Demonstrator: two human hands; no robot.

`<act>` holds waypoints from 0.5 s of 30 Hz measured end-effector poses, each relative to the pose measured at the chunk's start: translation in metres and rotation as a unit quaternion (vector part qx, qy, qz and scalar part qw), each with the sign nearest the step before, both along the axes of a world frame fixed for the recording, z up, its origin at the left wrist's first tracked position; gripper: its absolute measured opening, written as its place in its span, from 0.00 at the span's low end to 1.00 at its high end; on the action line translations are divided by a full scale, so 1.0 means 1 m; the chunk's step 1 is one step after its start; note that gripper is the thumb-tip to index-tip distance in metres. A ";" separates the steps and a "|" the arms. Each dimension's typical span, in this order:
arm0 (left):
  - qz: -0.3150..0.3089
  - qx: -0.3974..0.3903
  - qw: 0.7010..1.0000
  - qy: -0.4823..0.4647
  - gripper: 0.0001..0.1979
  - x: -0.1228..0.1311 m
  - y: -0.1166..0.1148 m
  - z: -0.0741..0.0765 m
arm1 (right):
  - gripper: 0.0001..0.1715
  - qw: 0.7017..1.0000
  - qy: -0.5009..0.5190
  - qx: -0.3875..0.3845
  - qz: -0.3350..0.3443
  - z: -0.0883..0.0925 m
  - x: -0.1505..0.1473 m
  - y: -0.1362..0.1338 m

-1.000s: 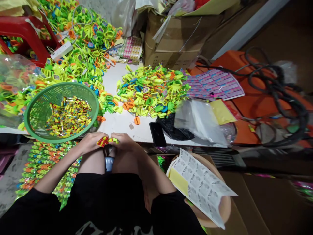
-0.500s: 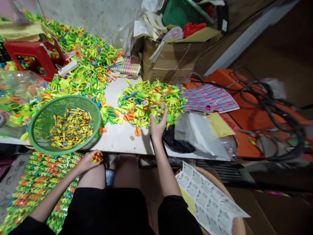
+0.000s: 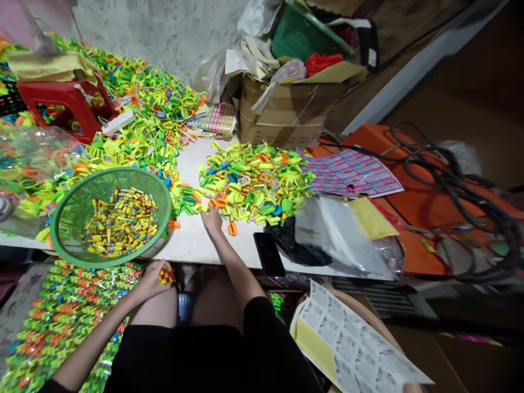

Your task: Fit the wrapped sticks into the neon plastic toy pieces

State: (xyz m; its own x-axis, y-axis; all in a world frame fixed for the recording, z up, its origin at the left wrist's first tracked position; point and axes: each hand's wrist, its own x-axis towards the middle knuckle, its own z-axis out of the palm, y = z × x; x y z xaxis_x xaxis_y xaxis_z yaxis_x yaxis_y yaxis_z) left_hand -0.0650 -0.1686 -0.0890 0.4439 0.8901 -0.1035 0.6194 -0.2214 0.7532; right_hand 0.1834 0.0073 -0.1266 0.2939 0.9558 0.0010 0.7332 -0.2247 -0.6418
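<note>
Currently the red-and-yellow bundle (image 3: 166, 275) sits just below the green basket (image 3: 69, 213), clamped in the closed left hand (image 3: 152, 279). The right hand (image 3: 213, 219), right of the basket, rests fingers-down at the near edge of the plastic-piece pile (image 3: 256, 180); whether it grips anything cannot be told. A black phone (image 3: 269, 254) lies farther right of the basket.

black phone (image 3: 269, 254) at table edge | cardboard box (image 3: 282, 106) behind table | red stool (image 3: 55, 91) far left | pink sticker sheet (image 3: 352, 172) right | black cables (image 3: 450, 177) far right
</note>
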 end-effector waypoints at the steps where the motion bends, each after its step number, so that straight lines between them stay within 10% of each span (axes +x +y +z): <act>1: -0.005 0.005 1.000 -0.001 0.11 0.000 0.000 0.001 | 0.13 1.000 0.001 0.005 0.001 0.000 0.000 0.001; 15: 0.085 -0.140 0.970 -0.177 0.14 0.018 0.014 0.024 | 0.12 0.958 0.188 0.139 0.167 0.056 0.011 -0.091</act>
State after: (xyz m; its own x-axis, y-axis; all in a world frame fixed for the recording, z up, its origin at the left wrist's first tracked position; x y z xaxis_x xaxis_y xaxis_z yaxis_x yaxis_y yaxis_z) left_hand -0.0466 -0.1550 -0.0650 0.3442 0.9129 -0.2194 0.3196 0.1058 0.9416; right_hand 0.1941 -0.0837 -0.0710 0.0011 0.9747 0.2237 0.4398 0.2004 -0.8754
